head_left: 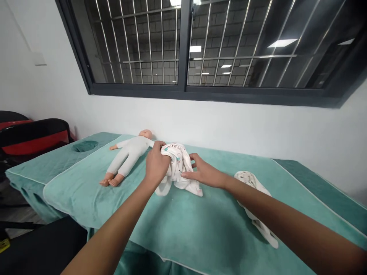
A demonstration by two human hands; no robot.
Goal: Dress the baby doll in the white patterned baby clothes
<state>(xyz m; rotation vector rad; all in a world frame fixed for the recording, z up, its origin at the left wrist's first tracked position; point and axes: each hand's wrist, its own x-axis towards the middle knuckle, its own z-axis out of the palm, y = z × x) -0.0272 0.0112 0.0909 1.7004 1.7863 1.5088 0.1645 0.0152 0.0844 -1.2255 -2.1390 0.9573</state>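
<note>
A white printed baby garment [180, 162] is bunched up over the middle of the green-covered bed. My left hand [156, 163] grips its upper left edge, with the fingertips partly hidden by the cloth. On the garment's right side, my right hand [204, 171] has thumb and fingers parted, the thumb close against the fabric. To the left lies a baby doll [130, 152] on its back in a pale suit, its head toward the wall. A second white printed garment [249, 178] rests on the right, partly behind my right forearm.
The green bed cover [197, 233] has a face hole [85, 146] at its left end. Red and black chairs [34, 137] stand at the far left. A barred window [183, 49] is set in the white wall behind.
</note>
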